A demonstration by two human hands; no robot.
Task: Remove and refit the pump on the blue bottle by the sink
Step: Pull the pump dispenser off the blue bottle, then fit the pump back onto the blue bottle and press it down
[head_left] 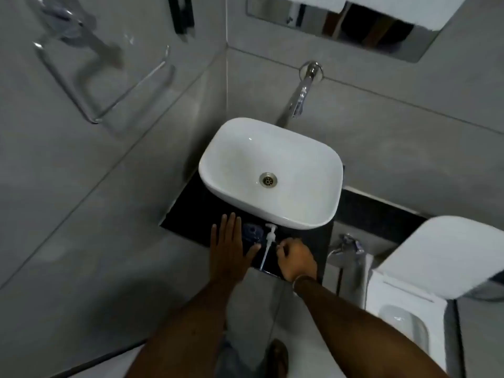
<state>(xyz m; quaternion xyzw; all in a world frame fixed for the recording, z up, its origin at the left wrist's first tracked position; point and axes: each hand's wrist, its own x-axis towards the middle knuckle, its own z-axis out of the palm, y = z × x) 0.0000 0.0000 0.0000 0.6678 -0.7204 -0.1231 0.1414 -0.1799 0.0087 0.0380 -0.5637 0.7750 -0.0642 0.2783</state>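
Note:
The blue bottle (252, 232) stands on the dark counter (191, 211) in front of the sink, seen from above. The white pump (270, 237) is out of the bottle, just to its right, with its head toward the sink and its thin tube running back to the counter's front edge. My left hand (228, 248) is spread flat with its fingers apart, left of the bottle, the thumb reaching under it. My right hand (296, 259) is to the right of the pump's tube, fingers curled in, and a small gap separates them from the tube.
A white basin (321, 170) fills the counter's back, with a chrome tap (301, 95) on the wall above it. A toilet with its white cistern (441, 255) stands at the right, and a chrome sprayer (346, 248) hangs between. A towel rail (90, 105) is on the left wall.

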